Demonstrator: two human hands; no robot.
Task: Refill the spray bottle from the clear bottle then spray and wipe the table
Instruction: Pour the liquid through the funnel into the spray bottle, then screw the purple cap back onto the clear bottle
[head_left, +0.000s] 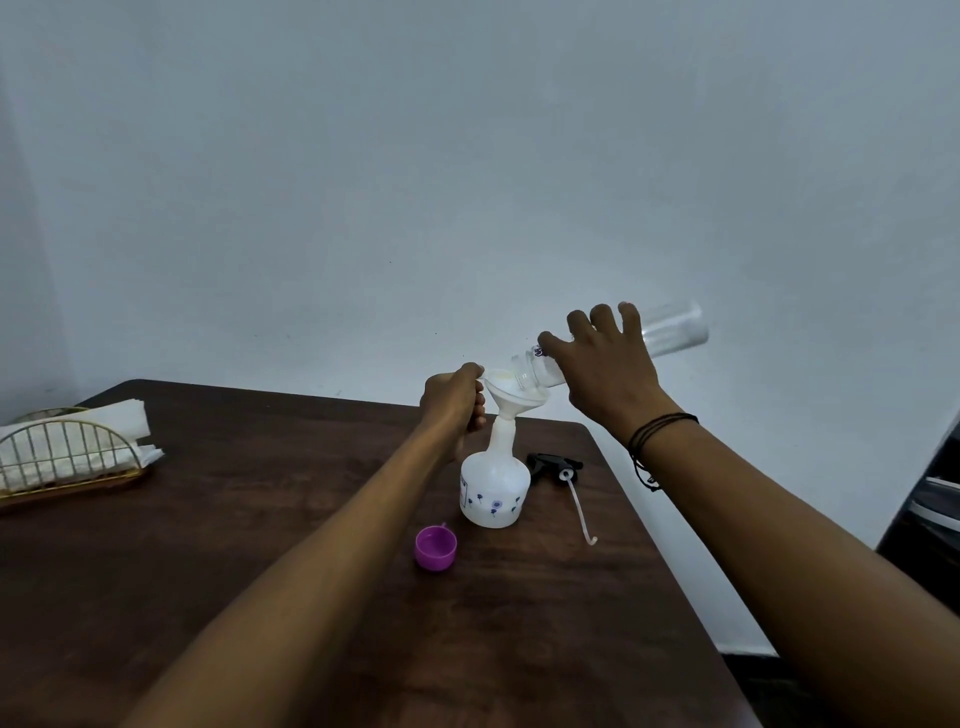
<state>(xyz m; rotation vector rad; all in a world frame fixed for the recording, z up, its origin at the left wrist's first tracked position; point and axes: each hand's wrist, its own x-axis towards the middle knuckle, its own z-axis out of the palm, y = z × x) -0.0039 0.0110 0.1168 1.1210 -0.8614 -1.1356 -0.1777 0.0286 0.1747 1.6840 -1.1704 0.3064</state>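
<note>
A white spray bottle (494, 486) with small flower prints stands upright on the dark wooden table (218, 530), its head removed. A white funnel (511, 394) sits in its neck. My left hand (453, 400) grips the funnel's rim. My right hand (605, 371) holds the clear bottle (670, 330) tipped almost level, its mouth over the funnel. The black spray head (553, 462) with its dip tube lies on the table just right of the spray bottle.
A purple cap (435, 547) lies open side up in front of the spray bottle. A gold wire holder with white napkins (72, 452) stands at the table's left edge. The table's right edge runs close behind the spray head.
</note>
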